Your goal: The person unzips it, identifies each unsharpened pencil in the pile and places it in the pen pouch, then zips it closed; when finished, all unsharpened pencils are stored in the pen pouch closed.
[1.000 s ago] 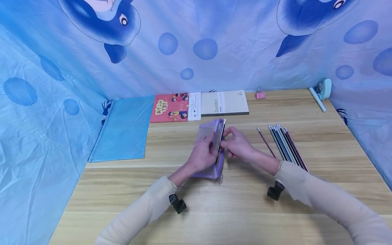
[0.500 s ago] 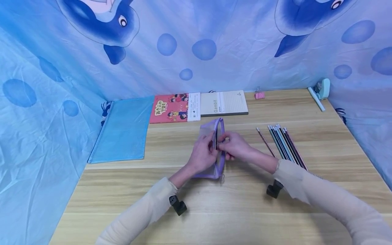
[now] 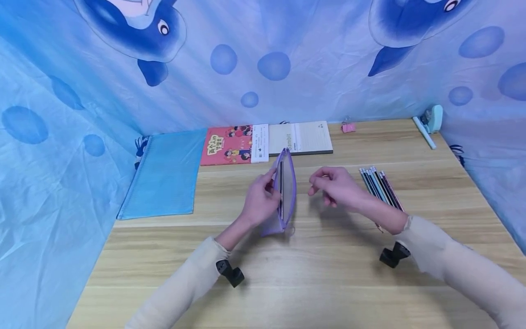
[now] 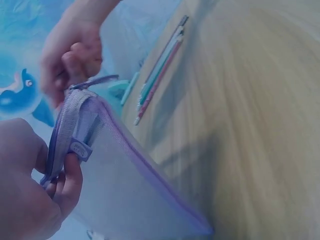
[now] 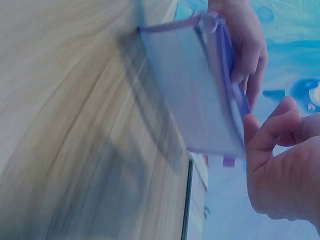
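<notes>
My left hand (image 3: 260, 198) pinches one side of the mouth of a translucent mesh pencil pouch (image 3: 273, 227) with purple edging. The pouch gapes upward, and a dark pencil (image 3: 281, 187) lies lengthwise inside it. In the left wrist view, my thumb and fingers grip the zippered edge beside a small purple tag (image 4: 80, 149). To the right of the pouch hovers my right hand (image 3: 339, 188), fingers loosely bent and holding nothing. Beyond it lies a bundle of several pencils (image 3: 376, 185), partly covered by my forearm. One separate pencil (image 3: 379, 227) is mostly hidden beneath that arm.
A blue zip folder (image 3: 164, 176) lies at the left. Along the back are a red book (image 3: 226, 146), a Gambit notebook (image 3: 312, 137) and a pink binder clip (image 3: 348, 128). A light-blue stick (image 3: 425, 133) and a mint-coloured object (image 3: 436, 119) sit at the back right corner.
The dark pencil has gone down into the pouch and my right hand has let it go, moving away to the right. My left hand has shifted the pouch slightly left.
</notes>
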Demonstrator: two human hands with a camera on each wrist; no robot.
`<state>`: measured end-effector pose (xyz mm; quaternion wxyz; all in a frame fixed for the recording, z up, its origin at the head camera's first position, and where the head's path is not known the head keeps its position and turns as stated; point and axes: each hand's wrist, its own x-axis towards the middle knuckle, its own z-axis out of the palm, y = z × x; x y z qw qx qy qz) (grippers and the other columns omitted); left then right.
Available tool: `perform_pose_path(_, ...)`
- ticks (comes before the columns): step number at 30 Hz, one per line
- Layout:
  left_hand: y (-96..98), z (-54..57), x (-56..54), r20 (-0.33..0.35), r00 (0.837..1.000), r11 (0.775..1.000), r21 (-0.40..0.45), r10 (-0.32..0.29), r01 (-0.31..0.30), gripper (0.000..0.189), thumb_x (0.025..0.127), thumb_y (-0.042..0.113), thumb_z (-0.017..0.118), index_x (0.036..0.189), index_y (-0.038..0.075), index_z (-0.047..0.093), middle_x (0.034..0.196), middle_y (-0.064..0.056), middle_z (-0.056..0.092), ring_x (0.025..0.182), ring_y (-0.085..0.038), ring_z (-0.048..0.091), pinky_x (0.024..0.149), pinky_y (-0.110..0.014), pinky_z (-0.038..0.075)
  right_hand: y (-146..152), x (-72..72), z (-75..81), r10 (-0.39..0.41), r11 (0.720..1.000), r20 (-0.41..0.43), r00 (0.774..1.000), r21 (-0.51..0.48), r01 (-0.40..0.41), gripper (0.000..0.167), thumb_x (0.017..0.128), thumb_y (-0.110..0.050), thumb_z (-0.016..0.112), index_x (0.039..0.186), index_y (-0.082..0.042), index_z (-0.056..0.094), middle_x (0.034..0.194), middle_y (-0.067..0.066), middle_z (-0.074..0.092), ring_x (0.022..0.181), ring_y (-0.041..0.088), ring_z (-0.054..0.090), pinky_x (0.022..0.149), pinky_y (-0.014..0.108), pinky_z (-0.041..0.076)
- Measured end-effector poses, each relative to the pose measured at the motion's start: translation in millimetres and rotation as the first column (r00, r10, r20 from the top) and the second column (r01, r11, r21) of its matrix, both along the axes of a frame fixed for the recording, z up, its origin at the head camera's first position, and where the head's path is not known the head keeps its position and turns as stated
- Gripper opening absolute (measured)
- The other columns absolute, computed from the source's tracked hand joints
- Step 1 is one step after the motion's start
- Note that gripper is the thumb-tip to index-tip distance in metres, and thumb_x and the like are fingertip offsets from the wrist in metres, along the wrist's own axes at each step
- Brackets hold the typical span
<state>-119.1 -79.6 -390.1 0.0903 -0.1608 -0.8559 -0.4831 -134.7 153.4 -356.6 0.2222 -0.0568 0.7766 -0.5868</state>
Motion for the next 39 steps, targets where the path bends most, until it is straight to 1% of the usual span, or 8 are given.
perform_pose_path(5,-5.2,4.0,0.4,0.041,0.999,1.0,-0.009,0.011,-0.01,0.065,0.076,-0.012,0.06,0.14,-0.011,0.05,0.091,-0.017,0.061,0.079,-0.023,0.059,0.066,-0.027,0.055,28.2,-3.8,-1.2,-0.019,0.999,0.022,1.0,0.051,0.017,0.033,0.101,-0.017,0.055,0.121,0.009,0.053,0.095,0.018,0.069,0.051,0.011,0.053,0.043,0.024,0.042)
perform_pose_path(10,-4.0,3.7,-0.2,-0.015,1.0,0.998,-0.062,0.014,-0.015,0.064,0.074,-0.012,0.061,0.137,-0.012,0.052,0.088,-0.016,0.061,0.077,-0.024,0.058,0.066,-0.029,0.054,61.1,-9.1,-7.6,-0.054,0.985,-0.027,0.998,0.16,0.058,0.034,0.101,-0.017,0.053,0.122,0.011,0.053,0.096,0.021,0.069,0.054,0.013,0.055,0.045,0.026,0.044)
perform_pose_path(14,0.7,-0.3,0.1,-0.033,0.999,0.994,-0.105,-0.003,-0.001,0.061,0.074,-0.011,0.061,0.135,-0.013,0.053,0.084,-0.013,0.061,0.075,-0.023,0.056,0.064,-0.028,0.052,86.6,-13.8,-14.8,-0.046,0.969,-0.071,0.996,0.241,0.062,0.034,0.101,-0.017,0.053,0.12,0.011,0.054,0.093,0.018,0.07,0.054,0.014,0.057,0.046,0.028,0.047)
perform_pose_path(19,8.2,-6.3,3.2,0.036,0.998,0.989,-0.131,-0.06,0.064,0.062,0.076,-0.01,0.062,0.137,-0.014,0.05,0.088,-0.012,0.058,0.078,-0.022,0.055,0.064,-0.025,0.052,116.9,-18.9,-19.8,0.002,0.929,-0.107,0.994,0.369,0.038,0.029,0.1,-0.016,0.055,0.114,0.01,0.057,0.086,0.013,0.071,0.054,0.015,0.059,0.044,0.027,0.046)
perform_pose_path(22,11.9,-9.5,4.5,0.076,0.994,0.987,-0.136,-0.08,0.09,0.063,0.077,-0.009,0.063,0.139,-0.014,0.048,0.09,-0.011,0.057,0.08,-0.021,0.054,0.064,-0.025,0.052,130.2,-20.1,-22.3,0.028,0.9,-0.098,0.995,0.435,0.017,0.026,0.099,-0.014,0.056,0.111,0.009,0.058,0.082,0.01,0.07,0.054,0.016,0.06,0.044,0.027,0.045)
perform_pose_path(28,14.5,-14.4,5.5,0.089,0.992,0.983,-0.157,-0.087,0.1,0.064,0.077,-0.009,0.063,0.139,-0.013,0.048,0.09,-0.01,0.057,0.08,-0.019,0.054,0.065,-0.024,0.051,137.5,-20.2,-26.9,0.091,0.859,-0.053,0.994,0.509,-0.051,0.026,0.096,-0.008,0.059,0.114,0.01,0.056,0.077,0.008,0.068,0.054,0.018,0.063,0.045,0.029,0.048)
perform_pose_path(35,16.1,-17.4,6.3,0.117,0.989,0.981,-0.163,-0.092,0.11,0.065,0.078,-0.008,0.064,0.141,-0.012,0.047,0.092,-0.009,0.056,0.079,-0.018,0.054,0.064,-0.023,0.051,134.1,-20.9,-27.8,0.141,0.831,-0.088,0.986,0.552,-0.069,0.025,0.095,-0.005,0.059,0.113,0.011,0.056,0.071,0.007,0.064,0.052,0.019,0.063,0.044,0.03,0.048)
perform_pose_path(39,17.4,-17.0,6.6,0.127,0.988,0.981,-0.161,-0.087,0.107,0.065,0.078,-0.007,0.064,0.141,-0.011,0.047,0.093,-0.009,0.056,0.079,-0.018,0.054,0.064,-0.023,0.051,133.9,-23.4,-31.1,0.161,0.811,-0.089,0.983,0.58,-0.08,0.028,0.093,-0.005,0.058,0.115,0.013,0.056,0.066,0.007,0.062,0.05,0.017,0.062,0.044,0.03,0.048)
